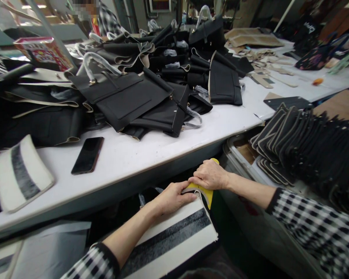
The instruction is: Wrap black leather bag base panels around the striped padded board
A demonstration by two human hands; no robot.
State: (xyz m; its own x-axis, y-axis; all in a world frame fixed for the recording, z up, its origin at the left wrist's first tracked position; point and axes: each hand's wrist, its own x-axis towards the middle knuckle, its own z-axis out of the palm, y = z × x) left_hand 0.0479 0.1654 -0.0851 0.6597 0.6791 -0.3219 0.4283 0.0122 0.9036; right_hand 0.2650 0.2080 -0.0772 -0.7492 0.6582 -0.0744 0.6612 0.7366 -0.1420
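Note:
My right hand (pixel 211 175) is closed around a flat yellow tool (pixel 208 195), whose exact kind I cannot make out. Its lower part lies against the corner of a white panel with a dark grey stripe (pixel 174 236), low in front of me below the table edge. My left hand (pixel 173 198) grips that panel near the same corner, with its thumb on the white face. The fingertips of both hands meet at the yellow tool. Some of the left fingers are hidden behind the panel's edge.
On the white table (pixel 163 151) lie a phone (pixel 88 155), another striped panel (pixel 25 174) and a heap of black handbags (pixel 128 97). To the right, a bin (pixel 235 155) stands beside many stacked dark pieces (pixel 308 143). A person in checked clothing (pixel 109 19) is behind the table.

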